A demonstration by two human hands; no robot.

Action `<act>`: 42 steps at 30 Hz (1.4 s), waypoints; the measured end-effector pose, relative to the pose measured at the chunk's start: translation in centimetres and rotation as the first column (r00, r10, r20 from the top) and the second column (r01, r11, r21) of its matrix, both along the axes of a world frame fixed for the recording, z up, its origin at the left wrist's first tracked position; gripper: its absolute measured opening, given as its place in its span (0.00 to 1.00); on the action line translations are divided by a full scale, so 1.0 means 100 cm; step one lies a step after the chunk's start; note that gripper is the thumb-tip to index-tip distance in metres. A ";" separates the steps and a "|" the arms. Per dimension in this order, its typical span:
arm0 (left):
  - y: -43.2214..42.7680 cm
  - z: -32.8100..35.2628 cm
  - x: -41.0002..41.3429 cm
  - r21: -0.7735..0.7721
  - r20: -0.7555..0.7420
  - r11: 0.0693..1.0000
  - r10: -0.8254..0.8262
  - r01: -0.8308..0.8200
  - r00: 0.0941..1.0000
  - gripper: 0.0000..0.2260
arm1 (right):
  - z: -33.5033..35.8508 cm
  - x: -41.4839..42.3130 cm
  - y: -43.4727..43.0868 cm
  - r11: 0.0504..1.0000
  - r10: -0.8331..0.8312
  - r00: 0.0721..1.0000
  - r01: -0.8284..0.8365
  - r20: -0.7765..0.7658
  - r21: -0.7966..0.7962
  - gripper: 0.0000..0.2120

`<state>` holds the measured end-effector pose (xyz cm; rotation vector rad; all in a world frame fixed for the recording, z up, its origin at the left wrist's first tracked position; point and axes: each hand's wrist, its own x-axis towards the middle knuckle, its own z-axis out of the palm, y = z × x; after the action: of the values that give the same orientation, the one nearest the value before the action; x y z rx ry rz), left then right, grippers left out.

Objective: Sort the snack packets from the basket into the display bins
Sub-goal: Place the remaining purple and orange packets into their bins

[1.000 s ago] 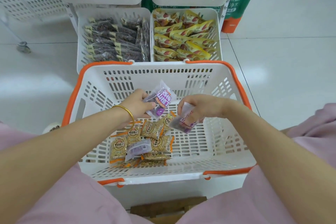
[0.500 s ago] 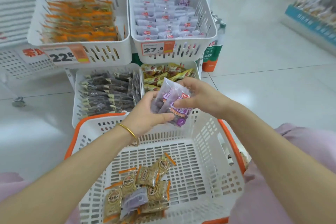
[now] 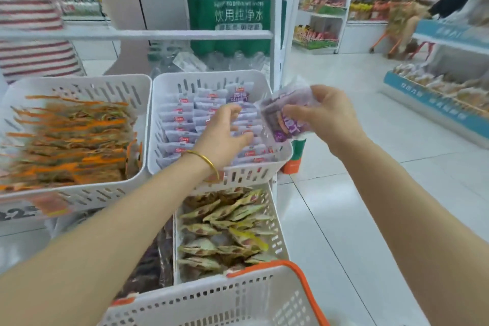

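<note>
My right hand (image 3: 328, 116) pinches purple snack packets (image 3: 280, 119) just above the right edge of the upper right display bin (image 3: 260, 167), which is full of matching white-and-purple packets (image 3: 182, 124). My left hand (image 3: 225, 135) reaches into that bin with fingers loosely curled over the packets and grips nothing I can see. The white basket with an orange rim (image 3: 304, 283) sits at the bottom edge; its contents are out of view.
The upper left bin (image 3: 79, 193) holds orange packets (image 3: 71, 140). Below are a bin of yellow-green packets (image 3: 225, 227) and one of dark packets (image 3: 148, 267). Bottled water (image 3: 227, 8) stands behind the rack. A person in stripes (image 3: 31, 21) stands at left. A low shelf (image 3: 436, 103) runs along the right.
Both hands rose from the basket to the upper right bin. The packets passed fully into my right hand, and my left hand let go and moved into the bin.
</note>
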<state>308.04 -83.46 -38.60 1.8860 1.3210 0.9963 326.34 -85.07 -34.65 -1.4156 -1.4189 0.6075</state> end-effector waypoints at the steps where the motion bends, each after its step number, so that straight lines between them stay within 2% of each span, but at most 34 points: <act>1: 0.013 0.000 0.003 0.024 -0.032 1.000 -0.003 0.004 0.999 0.25 | 0.002 -0.003 0.014 0.999 -0.049 0.998 0.048 0.047 0.021 0.09; 3: 0.038 -0.002 0.011 0.052 -0.046 0.998 -0.039 0.041 0.998 0.25 | 0.001 -0.016 0.036 0.992 -0.120 0.973 0.112 0.197 0.049 0.09; 5: 0.058 -0.006 0.020 0.024 -0.025 0.996 -0.088 0.089 0.996 0.27 | -0.006 -0.030 0.050 0.982 -0.187 0.907 0.175 0.377 0.066 0.05; 7: 0.075 -0.013 0.028 -0.019 -0.042 0.991 -0.136 0.136 0.990 0.27 | -0.015 -0.036 0.056 0.981 -0.179 0.839 0.189 0.514 0.033 0.05; 8: 0.082 -0.017 0.030 -0.022 -0.090 0.988 -0.154 0.152 0.984 0.27 | -0.018 -0.034 0.057 0.984 -0.151 0.837 0.179 0.526 -0.001 0.05; 10: 0.093 -0.025 0.030 0.006 -0.226 0.987 -0.158 0.163 0.961 0.28 | -0.020 -0.022 0.057 0.989 -0.107 0.905 0.141 0.412 -0.052 0.05; 12: 0.099 -0.028 0.029 0.030 -0.316 0.989 -0.131 0.147 0.940 0.27 | -0.017 -0.006 0.057 0.992 -0.117 0.972 0.123 0.205 -0.019 0.05; 14: 0.101 -0.027 0.030 0.072 -0.401 0.990 -0.080 0.118 0.913 0.27 | -0.009 0.006 0.056 0.990 -0.138 0.990 0.138 0.013 0.032 0.05; 15: 0.102 -0.026 0.031 0.107 -0.409 0.989 -0.048 0.100 0.911 0.26 | -0.006 0.010 0.055 0.986 -0.154 0.985 0.158 -0.075 0.056 0.05; 17: 0.097 -0.022 0.035 0.162 -0.281 0.983 -0.035 0.084 0.959 0.23 | -0.005 0.015 0.055 0.967 -0.207 0.961 0.230 -0.185 0.114 0.07; 19: 0.087 -0.017 0.040 0.183 -0.162 0.972 -0.120 0.150 0.979 0.21 | -0.010 0.014 0.054 0.952 -0.225 0.939 0.269 -0.262 0.146 0.05; 22: 0.082 -0.015 0.051 0.184 -0.269 0.964 -0.140 0.194 0.953 0.22 | -0.018 0.009 0.054 0.950 -0.193 0.896 0.273 -0.399 0.153 0.07; 24: 0.085 -0.014 0.056 0.166 -0.319 0.978 -0.071 0.129 0.945 0.22 | -0.020 0.006 0.054 0.949 -0.189 0.886 0.276 -0.423 0.154 0.07; 28: 0.089 -0.015 0.060 0.142 -0.302 0.990 0.069 -0.027 0.951 0.18 | -0.024 0.006 0.054 0.945 -0.168 0.865 0.277 -0.473 0.171 0.06; 31: 0.091 -0.021 0.060 0.159 -0.322 0.986 0.104 -0.055 0.941 0.16 | -0.025 0.005 0.053 0.944 -0.167 0.877 0.274 -0.451 0.184 0.03; 34: 0.094 -0.022 0.062 0.113 -0.311 0.990 0.116 -0.084 0.943 0.15 | -0.028 -0.001 0.052 0.954 -0.145 0.890 0.241 -0.432 0.178 0.07; 37: 0.093 -0.024 0.062 0.214 -0.494 0.976 0.139 -0.035 0.858 0.14 | -0.030 -0.003 0.051 0.940 -0.153 0.899 0.260 -0.410 0.220 0.08; 40: 0.089 -0.025 0.047 0.229 -0.572 0.973 0.097 0.044 0.815 0.17 | -0.029 -0.002 0.051 0.923 -0.159 0.902 0.280 -0.401 0.264 0.07; 42: 0.093 -0.031 0.035 0.254 -0.684 0.962 0.104 0.102 0.722 0.21 | -0.030 -0.005 0.050 0.919 -0.143 0.911 0.268 -0.387 0.290 0.06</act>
<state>311.50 -74.12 -41.74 2.6355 1.6443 0.4690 325.86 -80.09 -37.69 -1.0956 -1.0053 0.4315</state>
